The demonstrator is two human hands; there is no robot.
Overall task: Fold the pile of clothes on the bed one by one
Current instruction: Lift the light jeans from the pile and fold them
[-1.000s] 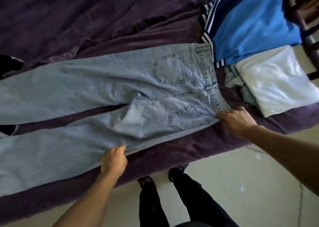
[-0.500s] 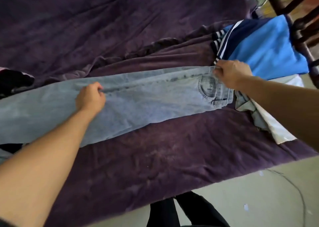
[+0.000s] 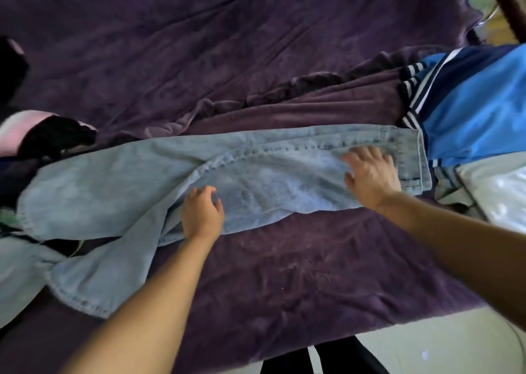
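Observation:
Light blue jeans [image 3: 273, 183] lie across the purple bed, folded lengthwise with one leg over the other, waistband to the right. The two leg ends splay apart at the lower left. My right hand [image 3: 370, 174] lies flat with spread fingers on the seat of the jeans near the waistband. My left hand [image 3: 202, 214] rests on the thigh part near the crotch seam, fingers loosely bent, holding nothing.
Folded clothes sit at the right edge: a blue and navy striped top [image 3: 469, 100] and a white garment [image 3: 501, 200]. Unfolded dark, pink and pale clothes [image 3: 42, 134] are heaped at the left. The bed edge [image 3: 370, 331] and floor lie below; a dark wooden post stands top right.
The near half of the jeans was carried over onto the far half. Both hands have let go of the fabric and now lie on top of it, nearer to me.

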